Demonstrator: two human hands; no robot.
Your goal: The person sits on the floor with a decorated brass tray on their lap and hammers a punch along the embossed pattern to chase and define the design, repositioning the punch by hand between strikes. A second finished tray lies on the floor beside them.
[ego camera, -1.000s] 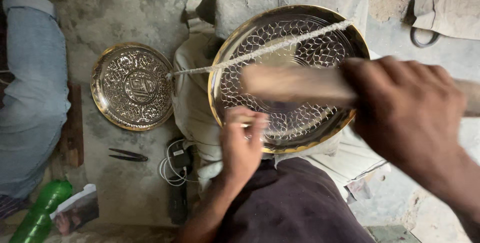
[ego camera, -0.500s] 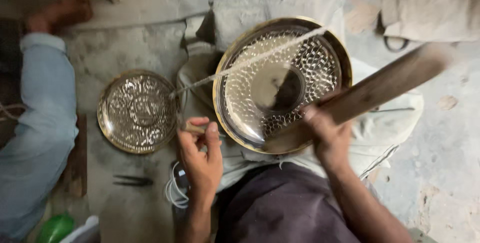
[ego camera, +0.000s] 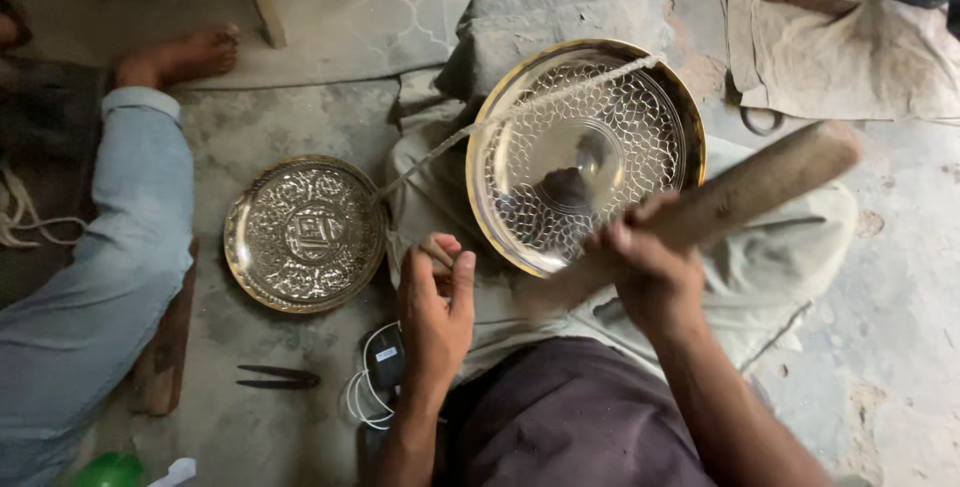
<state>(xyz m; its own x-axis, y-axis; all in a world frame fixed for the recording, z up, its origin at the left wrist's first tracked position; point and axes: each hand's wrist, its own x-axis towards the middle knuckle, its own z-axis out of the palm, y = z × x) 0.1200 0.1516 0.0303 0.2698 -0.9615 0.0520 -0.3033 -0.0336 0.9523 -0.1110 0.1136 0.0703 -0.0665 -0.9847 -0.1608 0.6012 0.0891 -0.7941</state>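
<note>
A worn concrete floor (ego camera: 300,57), grey and stained, fills the scene in dim, flat light. Dusty cloth (ego camera: 850,37) lies crumpled at the upper right. A seated person's blue trouser leg (ego camera: 110,247) and bare foot (ego camera: 180,55) occupy the left.

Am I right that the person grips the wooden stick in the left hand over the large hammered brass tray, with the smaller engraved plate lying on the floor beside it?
Not quite: the head view shows the wooden stick in the right hand, not the left. The left hand holds a small tool at the rim of the large hammered brass tray. The smaller engraved plate does lie on the floor beside it.
</note>
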